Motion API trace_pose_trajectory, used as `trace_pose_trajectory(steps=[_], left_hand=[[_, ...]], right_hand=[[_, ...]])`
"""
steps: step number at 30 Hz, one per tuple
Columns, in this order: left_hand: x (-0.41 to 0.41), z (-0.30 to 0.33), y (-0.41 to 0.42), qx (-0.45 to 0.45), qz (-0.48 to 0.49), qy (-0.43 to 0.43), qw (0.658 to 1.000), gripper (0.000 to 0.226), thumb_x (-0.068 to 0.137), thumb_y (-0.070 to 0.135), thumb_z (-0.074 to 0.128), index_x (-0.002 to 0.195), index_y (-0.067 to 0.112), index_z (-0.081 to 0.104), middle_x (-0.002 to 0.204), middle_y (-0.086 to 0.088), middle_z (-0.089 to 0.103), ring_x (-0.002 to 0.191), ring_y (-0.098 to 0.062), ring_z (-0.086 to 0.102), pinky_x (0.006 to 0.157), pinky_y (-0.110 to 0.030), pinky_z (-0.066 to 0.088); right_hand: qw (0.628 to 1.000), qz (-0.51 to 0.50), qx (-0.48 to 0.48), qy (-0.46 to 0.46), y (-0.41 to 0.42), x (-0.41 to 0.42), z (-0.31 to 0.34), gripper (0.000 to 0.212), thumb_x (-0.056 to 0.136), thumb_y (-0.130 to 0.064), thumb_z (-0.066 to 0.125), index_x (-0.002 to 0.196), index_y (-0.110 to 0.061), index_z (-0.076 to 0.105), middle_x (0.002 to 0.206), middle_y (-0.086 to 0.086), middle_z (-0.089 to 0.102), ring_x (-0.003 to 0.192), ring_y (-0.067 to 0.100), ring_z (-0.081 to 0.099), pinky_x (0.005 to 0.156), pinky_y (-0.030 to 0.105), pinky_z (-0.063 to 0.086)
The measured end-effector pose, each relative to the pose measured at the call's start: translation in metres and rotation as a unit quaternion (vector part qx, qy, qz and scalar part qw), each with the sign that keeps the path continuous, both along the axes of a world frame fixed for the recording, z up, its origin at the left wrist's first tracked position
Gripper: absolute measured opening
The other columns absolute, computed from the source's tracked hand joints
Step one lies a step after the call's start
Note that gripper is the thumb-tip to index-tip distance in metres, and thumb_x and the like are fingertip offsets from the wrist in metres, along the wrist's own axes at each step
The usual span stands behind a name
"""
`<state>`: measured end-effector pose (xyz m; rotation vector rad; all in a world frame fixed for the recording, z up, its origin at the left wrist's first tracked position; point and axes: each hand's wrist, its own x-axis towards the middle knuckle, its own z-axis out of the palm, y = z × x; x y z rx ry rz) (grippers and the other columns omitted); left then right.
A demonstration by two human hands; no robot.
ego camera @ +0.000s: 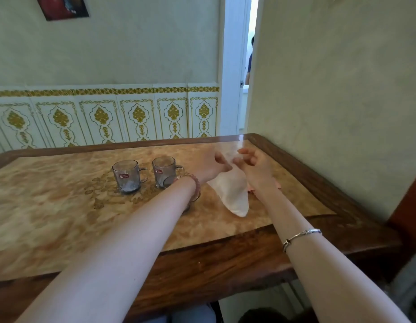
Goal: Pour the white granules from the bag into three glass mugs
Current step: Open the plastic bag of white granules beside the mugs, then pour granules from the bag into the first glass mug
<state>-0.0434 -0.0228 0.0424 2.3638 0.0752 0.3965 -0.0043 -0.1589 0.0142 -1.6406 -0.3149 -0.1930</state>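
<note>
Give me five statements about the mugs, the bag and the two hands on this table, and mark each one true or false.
1. Both hands, the left hand and the right hand, are at the far end of the bag. True.
2. The bag is held up over a mug, pouring. False: it lies on the table.
3. Two glass mugs, the left mug and the middle mug, stand fully in view left of the bag. True; a third is mostly hidden behind the left wrist.
4. The left mug is full to the brim. False: only a little white shows at its bottom.
5. The mugs lie on their sides. False: they stand upright.
</note>
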Motion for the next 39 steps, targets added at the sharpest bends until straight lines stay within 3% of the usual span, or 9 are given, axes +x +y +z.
trace_pose_trajectory(steps=[4, 10, 12, 14, 17, 26, 30, 36, 39], left_hand=[[-0.016, 0.008, -0.004, 0.046, 0.025, -0.042, 0.998, 0.008, 0.073, 0.034, 0.078, 0.071, 0.026, 0.075, 0.073, 0.011, 0.068, 0.072, -0.007, 0.062, 0.068, -0.022, 0.048], [-0.039, 0.02, -0.006, 0.024, 0.049, -0.074, 0.996, 0.005, 0.077, 0.025, 0.075, 0.073, 0.025, 0.075, 0.071, 0.012, 0.067, 0.077, -0.011, 0.066, 0.081, -0.037, 0.056], [-0.046, 0.024, -0.004, 0.005, 0.053, -0.084, 0.995, 0.006, 0.078, 0.024, 0.075, 0.081, 0.019, 0.077, 0.074, 0.009, 0.069, 0.074, -0.011, 0.064, 0.081, -0.037, 0.057], [-0.051, 0.028, -0.002, -0.004, 0.061, -0.091, 0.994, 0.01, 0.079, 0.025, 0.075, 0.086, 0.017, 0.077, 0.082, 0.004, 0.072, 0.08, -0.012, 0.066, 0.082, -0.034, 0.056], [-0.059, 0.035, 0.003, -0.031, 0.074, -0.105, 0.991, 0.014, 0.079, 0.026, 0.075, 0.089, 0.016, 0.076, 0.086, 0.004, 0.071, 0.084, -0.012, 0.066, 0.082, -0.031, 0.055], [-0.077, 0.046, 0.033, -0.183, 0.059, -0.116, 0.975, 0.014, 0.075, 0.017, 0.079, 0.088, 0.012, 0.075, 0.086, 0.002, 0.071, 0.088, -0.012, 0.066, 0.083, -0.023, 0.052], [-0.08, 0.049, 0.046, -0.231, 0.042, -0.119, 0.965, 0.015, 0.075, 0.016, 0.079, 0.089, 0.011, 0.074, 0.084, 0.004, 0.071, 0.082, -0.008, 0.066, 0.079, -0.02, 0.052], [-0.077, 0.045, 0.065, -0.253, 0.035, -0.13, 0.958, 0.009, 0.076, 0.017, 0.079, 0.082, 0.013, 0.075, 0.079, 0.003, 0.072, 0.076, -0.008, 0.066, 0.08, -0.022, 0.054], [-0.072, 0.03, 0.079, -0.268, 0.039, -0.127, 0.954, 0.016, 0.076, 0.02, 0.079, 0.085, 0.007, 0.075, 0.08, -0.008, 0.074, 0.076, -0.014, 0.067, 0.079, -0.027, 0.056]], right_hand=[[0.999, 0.009, 0.021, 0.023, -0.009, -0.017, 0.008, 0.024, 0.083, -0.014, 0.075, 0.105, -0.015, 0.064, 0.087, -0.007, 0.067, 0.089, 0.012, 0.066, 0.084, 0.028, 0.053], [0.99, 0.067, -0.057, 0.112, -0.019, -0.044, -0.005, 0.08, 0.069, -0.05, 0.083, 0.13, -0.011, 0.049, 0.129, -0.003, 0.058, 0.108, 0.012, 0.057, 0.074, 0.013, 0.052], [0.974, 0.139, -0.053, 0.17, -0.019, -0.048, -0.02, 0.104, 0.049, -0.06, 0.09, 0.134, -0.014, 0.049, 0.134, 0.002, 0.06, 0.113, 0.019, 0.062, 0.09, 0.034, 0.057], [0.951, 0.207, 0.002, 0.23, -0.017, -0.059, -0.031, 0.096, 0.052, -0.044, 0.093, 0.133, -0.017, 0.05, 0.129, 0.006, 0.063, 0.113, 0.026, 0.063, 0.097, 0.047, 0.052], [0.918, 0.269, 0.07, 0.284, -0.008, -0.075, -0.045, 0.07, 0.07, -0.024, 0.081, 0.131, -0.012, 0.049, 0.122, 0.008, 0.064, 0.117, 0.028, 0.06, 0.106, 0.042, 0.044], [0.821, 0.255, 0.395, 0.323, 0.028, -0.084, -0.045, 0.088, 0.05, -0.025, 0.092, 0.126, -0.008, 0.051, 0.134, 0.018, 0.054, 0.116, 0.03, 0.055, 0.099, 0.035, 0.049], [0.826, 0.232, 0.409, 0.311, 0.043, -0.081, -0.041, 0.06, 0.068, -0.029, 0.073, 0.12, -0.011, 0.05, 0.132, 0.017, 0.052, 0.121, 0.031, 0.052, 0.107, 0.04, 0.043], [0.816, 0.247, 0.45, 0.267, 0.059, -0.074, -0.037, 0.061, 0.069, -0.034, 0.074, 0.118, -0.01, 0.048, 0.131, 0.023, 0.054, 0.13, 0.036, 0.049, 0.113, 0.046, 0.037], [0.831, 0.258, 0.447, 0.208, 0.062, -0.063, -0.033, 0.088, 0.057, -0.038, 0.088, 0.13, -0.01, 0.047, 0.137, 0.02, 0.055, 0.123, 0.034, 0.058, 0.108, 0.044, 0.043]])
